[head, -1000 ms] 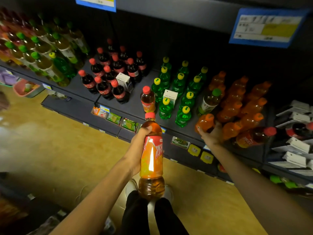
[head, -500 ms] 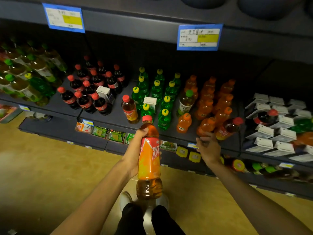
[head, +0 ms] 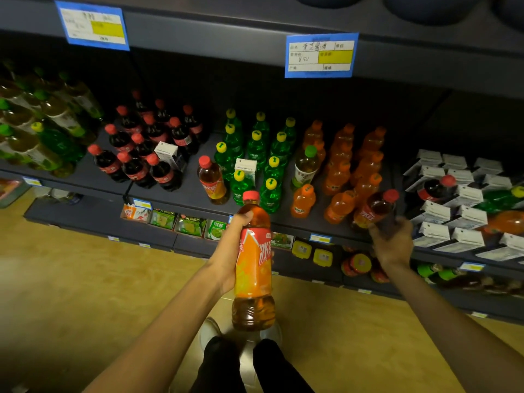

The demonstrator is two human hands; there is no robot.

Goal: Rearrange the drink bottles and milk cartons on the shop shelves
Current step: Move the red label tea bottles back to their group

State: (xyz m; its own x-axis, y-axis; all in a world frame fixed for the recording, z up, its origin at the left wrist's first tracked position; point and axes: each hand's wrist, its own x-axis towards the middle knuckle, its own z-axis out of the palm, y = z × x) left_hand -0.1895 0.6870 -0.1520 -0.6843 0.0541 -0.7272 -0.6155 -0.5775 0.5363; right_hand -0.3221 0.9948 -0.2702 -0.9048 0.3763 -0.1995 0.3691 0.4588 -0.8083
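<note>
Shelf [head: 198, 194]: dark, running right across, packed with drinks in colour blocks.
Orange bottles [head: 340, 171]: big cluster right of centre, one green-capped pale bottle [head: 304, 168] standing among them on the left edge.
Green bottles [head: 255, 148]: yellow caps, in rows at centre, with a white milk carton [head: 245, 167] tucked into the group.
Cola bottles [head: 147, 148]: red caps, left of centre, a second carton [head: 169, 153] wedged in beside them.
Cartons [head: 465, 205]: white stack at the far right, a stray red-capped cola lying on top.
Held tea bottle [head: 253, 265]: upright in front of the shelf edge, off the shelf, orange label, red cap.
Left hand [head: 231, 251]: fingers wrapped round that tea bottle near its shoulder, firmly grasping.
Right hand [head: 392, 242]: at the shelf's front edge, fingers curled round the base of a second tea bottle [head: 375, 208], which leans tilted beside the orange ones.
Third tea bottle [head: 211, 181]: standing alone, between cola and green.
</note>
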